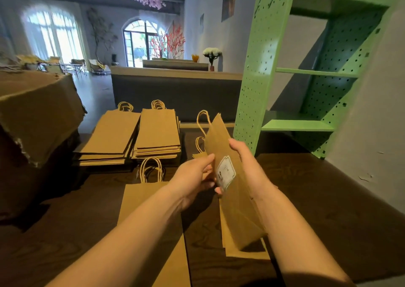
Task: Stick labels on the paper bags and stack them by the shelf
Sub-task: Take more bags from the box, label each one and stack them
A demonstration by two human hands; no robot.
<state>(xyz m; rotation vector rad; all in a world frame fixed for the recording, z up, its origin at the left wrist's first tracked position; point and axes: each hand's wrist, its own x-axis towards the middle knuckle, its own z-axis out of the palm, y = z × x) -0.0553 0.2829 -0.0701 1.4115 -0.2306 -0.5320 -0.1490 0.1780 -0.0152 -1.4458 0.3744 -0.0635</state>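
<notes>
Near left, a flat bag [153, 221] lies on the dark wood surface [317, 199] under our left forearm, handles pointing far. Our hands hold the labelled bag [238, 210] tilted on edge above the surface. The left hand [192, 177] pinches its left edge beside the white label [225, 171]. The right hand [247, 166] grips the right side, thumb on the front. More flat bags [245, 255] lie beneath it. Farther left, two bag stacks [157, 133] sit side by side. Far right stands the green pegboard shelf [252, 89], near the held bag's handle.
</notes>
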